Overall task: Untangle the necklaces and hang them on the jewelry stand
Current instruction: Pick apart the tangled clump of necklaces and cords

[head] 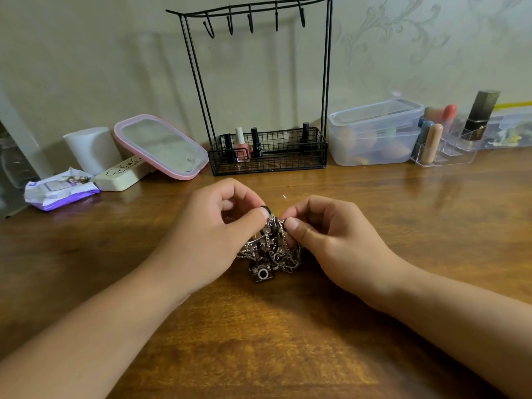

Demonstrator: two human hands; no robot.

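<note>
- The tangled necklaces (269, 249) sit at the centre of the frame, a knotted clump of silvery chains and dark beads or links; how many strands there are cannot be told.
- A small black camera-shaped pendant (262, 273) with a sparkling ring hangs at the bottom of the clump, touching or just above the wooden table (288, 341).
- The top of the tangle is lifted between both hands, with a dark loop showing by the left thumb.
- The left hand (214, 234) comes in from the lower left, fingers curled, thumb and forefinger pinching the upper part of the tangle.
- The right hand (331, 237) comes in from the lower right, fingers curled likewise, thumb and forefinger pinching chain just beside the left thumb.
- The black wire jewelry stand (256, 82) stands at upper centre against the wall, beyond the hands; its five hooks are bare.
- Its basket base holds nail polish bottles (241, 146).
- A pink-rimmed mirror (161, 145) leans at left; a clear plastic container (374, 131) sits at right.
</note>
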